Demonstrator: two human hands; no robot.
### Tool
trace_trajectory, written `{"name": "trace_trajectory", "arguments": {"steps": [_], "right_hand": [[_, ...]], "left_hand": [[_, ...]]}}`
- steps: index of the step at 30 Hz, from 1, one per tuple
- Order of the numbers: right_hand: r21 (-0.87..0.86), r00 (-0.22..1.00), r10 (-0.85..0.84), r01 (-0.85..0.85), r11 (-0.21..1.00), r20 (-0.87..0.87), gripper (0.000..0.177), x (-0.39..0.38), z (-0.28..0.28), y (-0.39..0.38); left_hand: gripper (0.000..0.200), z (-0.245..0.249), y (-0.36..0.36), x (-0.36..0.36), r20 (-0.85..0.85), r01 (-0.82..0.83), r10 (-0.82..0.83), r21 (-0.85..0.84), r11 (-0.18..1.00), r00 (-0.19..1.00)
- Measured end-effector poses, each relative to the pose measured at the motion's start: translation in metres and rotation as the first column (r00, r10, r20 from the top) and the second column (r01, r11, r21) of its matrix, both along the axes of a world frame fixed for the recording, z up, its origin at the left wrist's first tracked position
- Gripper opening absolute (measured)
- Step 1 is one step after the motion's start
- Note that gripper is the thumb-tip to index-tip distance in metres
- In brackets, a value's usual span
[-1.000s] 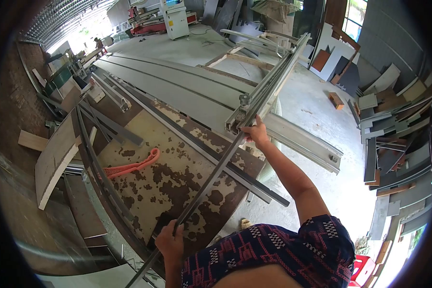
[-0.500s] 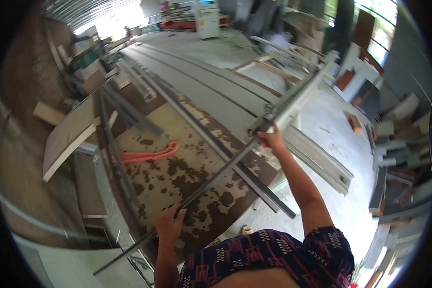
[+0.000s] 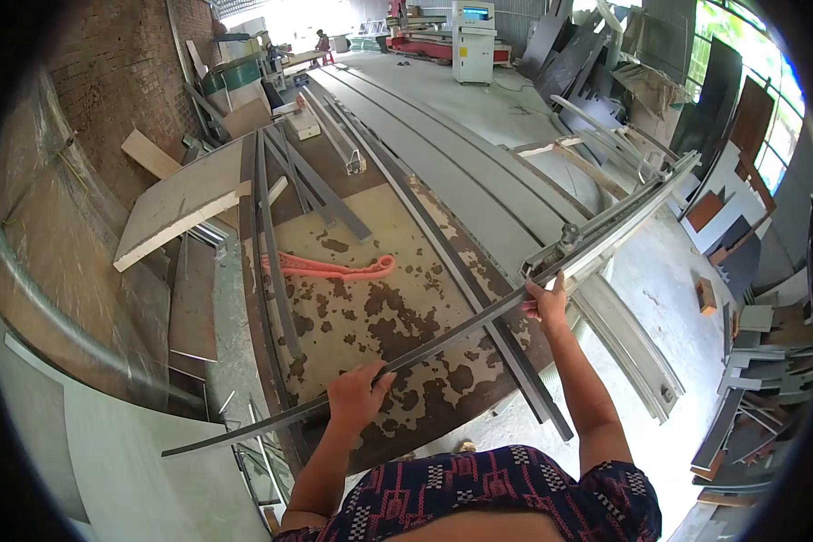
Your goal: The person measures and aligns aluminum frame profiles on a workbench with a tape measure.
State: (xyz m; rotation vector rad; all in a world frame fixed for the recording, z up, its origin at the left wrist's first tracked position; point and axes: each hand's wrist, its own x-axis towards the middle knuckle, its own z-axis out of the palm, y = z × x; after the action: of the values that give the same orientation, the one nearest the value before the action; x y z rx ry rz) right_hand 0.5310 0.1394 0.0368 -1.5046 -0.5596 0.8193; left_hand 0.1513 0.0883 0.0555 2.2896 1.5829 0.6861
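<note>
A long thin grey strip runs slantwise over the stained table saw top. My left hand is closed around the strip near its lower left part, and the free end juts past the table's left edge. Farther up, my right hand grips the strip with thumb and fingers, beside the metal clamp of the aluminium fence. Under the strip, a dark grey bar lies along the table's right side. A pink curved handle-like piece rests on the tabletop.
Several grey strips and a thick pale board lie at the left. The long sliding table stretches away ahead. Offcuts are piled at right, near a wooden block on the floor. A person is far back.
The camera view has shifted, so the table and hands appear farther right and the scene is sharper. Both hands still hold the strip, which lies at a flatter slant in the picture.
</note>
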Motion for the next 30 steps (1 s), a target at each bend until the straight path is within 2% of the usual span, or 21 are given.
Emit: {"name": "trace_trajectory", "arguments": {"steps": [5, 8, 11, 14, 17, 20, 24, 26, 29, 30], "right_hand": [[0.032, 0.998, -0.013, 0.015, 0.999, -0.066, 0.102, -0.01, 0.01, 0.003], [0.022, 0.997, -0.017, 0.019, 1.0, -0.08, 0.102, -0.003, 0.003, 0.008], [0.03, 0.997, -0.008, 0.011, 0.999, -0.077, 0.102, -0.001, 0.001, 0.009], [0.07, 0.996, 0.002, 0.004, 0.998, -0.09, 0.101, -0.002, 0.001, 0.007], [0.099, 0.993, -0.018, 0.03, 0.995, -0.119, 0.099, 0.004, 0.0, 0.007], [0.097, 0.995, -0.027, 0.036, 0.995, -0.094, 0.098, 0.015, -0.001, 0.006], [0.042, 0.987, -0.116, 0.121, 0.992, -0.112, 0.1, 0.029, 0.001, 0.003], [0.027, 0.989, -0.142, 0.144, 0.989, -0.05, 0.099, 0.036, -0.007, 0.008], [0.073, 0.997, -0.054, 0.058, 0.996, -0.061, 0.104, 0.036, 0.01, 0.005], [0.062, 0.995, -0.064, 0.069, 0.996, -0.074, 0.104, 0.037, 0.009, 0.007]], "left_hand": [[0.031, -0.01, 0.001, 0.004, 0.037, -0.003, 0.001, 0.054, 0.999, 0.999], [0.032, 0.003, 0.002, 0.005, -0.051, 0.015, -0.017, -0.042, 0.999, 0.999], [0.036, -0.005, 0.006, 0.002, -0.076, 0.009, -0.015, -0.074, 0.997, 0.997], [0.043, -0.014, 0.005, -0.006, -0.075, 0.023, -0.026, -0.036, 0.999, 0.997], [0.049, 0.005, -0.004, -0.027, -0.126, -0.025, 0.005, -0.162, 0.987, 0.992], [0.055, 0.007, -0.016, -0.061, -0.029, -0.07, 0.067, -0.142, 0.987, 0.997], [0.054, 0.023, -0.038, -0.093, 0.102, -0.152, 0.193, -0.316, 0.937, 0.976], [0.045, 0.012, -0.042, -0.115, 0.067, -0.149, 0.171, -0.246, 0.958, 0.983], [0.043, 0.019, -0.044, -0.133, -0.046, -0.126, 0.118, -0.364, 0.923, 0.992], [0.044, 0.028, -0.04, -0.132, -0.011, -0.107, 0.114, -0.454, 0.884, 0.993]]}}
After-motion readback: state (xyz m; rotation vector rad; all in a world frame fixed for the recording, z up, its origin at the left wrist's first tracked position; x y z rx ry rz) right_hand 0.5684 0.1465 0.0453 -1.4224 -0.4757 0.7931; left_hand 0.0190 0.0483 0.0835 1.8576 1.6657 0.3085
